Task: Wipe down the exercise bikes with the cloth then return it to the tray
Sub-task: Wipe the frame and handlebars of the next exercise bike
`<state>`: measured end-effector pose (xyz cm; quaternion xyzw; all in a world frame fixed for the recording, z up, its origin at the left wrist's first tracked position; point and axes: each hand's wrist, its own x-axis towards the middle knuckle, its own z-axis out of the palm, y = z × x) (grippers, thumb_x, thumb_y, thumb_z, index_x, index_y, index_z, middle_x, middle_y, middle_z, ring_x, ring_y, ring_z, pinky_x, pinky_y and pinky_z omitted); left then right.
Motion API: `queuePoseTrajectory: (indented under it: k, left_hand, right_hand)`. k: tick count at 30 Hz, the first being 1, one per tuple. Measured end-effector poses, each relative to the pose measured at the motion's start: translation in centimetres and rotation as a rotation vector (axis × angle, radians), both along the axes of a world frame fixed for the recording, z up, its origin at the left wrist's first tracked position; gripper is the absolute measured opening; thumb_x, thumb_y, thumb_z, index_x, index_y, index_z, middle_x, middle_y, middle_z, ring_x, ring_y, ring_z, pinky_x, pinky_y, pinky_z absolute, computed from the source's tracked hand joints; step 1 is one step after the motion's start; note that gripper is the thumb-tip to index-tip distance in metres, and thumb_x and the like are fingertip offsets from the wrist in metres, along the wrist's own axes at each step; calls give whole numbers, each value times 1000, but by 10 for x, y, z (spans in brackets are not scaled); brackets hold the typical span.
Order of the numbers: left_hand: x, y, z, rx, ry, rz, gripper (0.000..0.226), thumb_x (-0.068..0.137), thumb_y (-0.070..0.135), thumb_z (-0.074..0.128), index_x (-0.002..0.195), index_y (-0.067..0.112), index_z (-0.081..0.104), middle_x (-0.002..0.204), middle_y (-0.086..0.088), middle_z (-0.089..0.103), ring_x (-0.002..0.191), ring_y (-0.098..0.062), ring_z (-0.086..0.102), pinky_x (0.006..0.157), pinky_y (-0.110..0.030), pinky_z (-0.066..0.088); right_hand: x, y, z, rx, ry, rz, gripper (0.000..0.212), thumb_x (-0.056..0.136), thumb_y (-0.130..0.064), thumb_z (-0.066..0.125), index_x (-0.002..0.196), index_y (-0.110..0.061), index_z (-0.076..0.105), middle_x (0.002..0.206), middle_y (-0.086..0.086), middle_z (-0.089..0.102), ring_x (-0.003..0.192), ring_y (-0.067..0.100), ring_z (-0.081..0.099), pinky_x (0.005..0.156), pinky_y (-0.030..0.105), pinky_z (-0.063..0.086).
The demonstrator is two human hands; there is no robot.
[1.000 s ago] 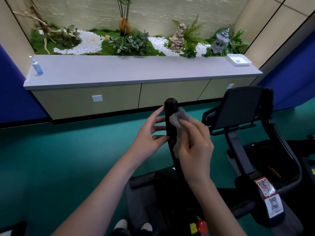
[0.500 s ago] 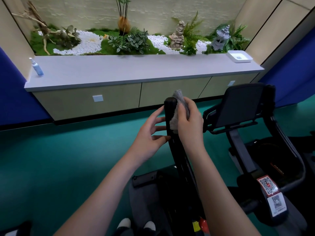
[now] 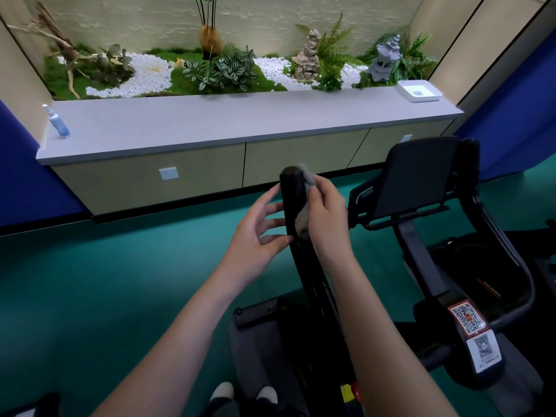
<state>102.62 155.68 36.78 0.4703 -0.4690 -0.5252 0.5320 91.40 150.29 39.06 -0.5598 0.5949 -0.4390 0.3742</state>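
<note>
The right fingers [image 3: 320, 191] are curling round a grey cloth [image 3: 302, 225], clamping it against the right side of the bike's black upright handle [image 3: 292, 194]. A tuft of cloth is showing just behind the handle's rounded cap, and another fold is bulging out below the palm. The right hand [image 3: 329, 219] is wrapping the handle from the right. The left fingers [image 3: 275, 212] are spread apart and nearly straight, their tips touching the left side of the handle, steadying it rather than gripping it. The left hand [image 3: 255, 239] is holding nothing.

Beyond the hands, a second bike's console [image 3: 418, 176] is standing to the right. The white tray [image 3: 404, 94] is sitting well apart at the far right end of the grey counter [image 3: 225, 118], and a spray bottle [image 3: 57, 123] is standing at the left end.

The cloth is bunched, not spread, so it is probably missing part of the handle, notably the left face under the bare fingertips. The loose lower fold could also slip from the palm on a fast stroke.

A second ago the right hand was working lower on the handle. Half a second ago it had risen, with the cloth poking above the cap. Now the tuft is sitting about level with the cap, while the left hand is keeping much the same pose.
</note>
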Motion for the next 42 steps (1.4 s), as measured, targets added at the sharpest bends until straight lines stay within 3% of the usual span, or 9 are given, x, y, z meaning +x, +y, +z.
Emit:
queuePoseTrajectory:
  k: [3,8,11,13,17,22,29,37,42]
  left_hand:
    - [-2,1,0,-2,-2,15,75,82,-14,59,139,30,37,124,-5,56,101,-10,60,80,-20,51]
    - [-7,5,-2,-10,-58,49,76,81,-13,61,141,27,36,121,-1,54,97,-10,58,81,-24,53]
    - [-7,6,-4,-1,-62,51,74,82,-10,63,141,27,37,122,-2,54,100,-15,59,82,-28,53]
    - [-6,5,-5,0,-52,49,71,83,-10,62,139,27,38,122,-4,55,99,-16,60,80,-24,53]
    - [-5,2,-5,10,-34,49,65,86,-6,60,134,33,41,121,-6,57,95,-13,60,79,-19,50]
    - [-5,0,-4,25,6,36,70,82,-8,63,139,25,40,120,-10,57,94,-15,60,83,-31,53]
    - [-15,8,-7,75,70,52,58,75,-11,69,122,16,46,114,-9,60,97,-20,62,87,-34,52]
    - [-26,21,-24,152,280,110,58,73,-14,70,119,16,50,99,-1,60,83,-12,62,76,-27,55]
    - [-26,23,-27,181,373,96,59,75,-8,71,123,19,50,108,-3,62,79,-5,66,73,-20,54]
  right_hand:
    - [-3,-3,1,117,-54,50,28,99,-12,37,100,-17,64,94,1,67,93,17,62,84,34,48]
    - [-15,16,-10,214,-65,117,31,101,-17,34,101,-15,65,102,8,69,100,23,64,90,41,50]
    - [-21,30,-12,191,-46,108,26,101,-17,37,99,-24,62,97,-3,68,95,15,63,81,23,50]
    - [-26,43,-14,145,37,96,22,100,-15,42,104,-25,61,100,-6,67,95,10,61,72,10,44]
    - [-38,67,-14,-27,231,20,27,93,-9,56,119,-12,63,110,1,63,101,9,58,83,13,40]
    - [-32,71,7,-358,229,16,25,87,-2,62,111,-8,68,106,0,61,99,3,58,89,10,43]
    - [-16,27,23,-591,667,527,24,81,10,60,99,0,71,108,9,67,96,33,55,87,31,44]
    - [-19,29,44,-560,679,664,24,75,8,64,96,-3,70,94,9,69,89,31,63,81,26,44]
    - [8,-15,74,-592,992,834,20,84,-7,64,104,-6,67,96,11,66,97,30,56,76,22,33]
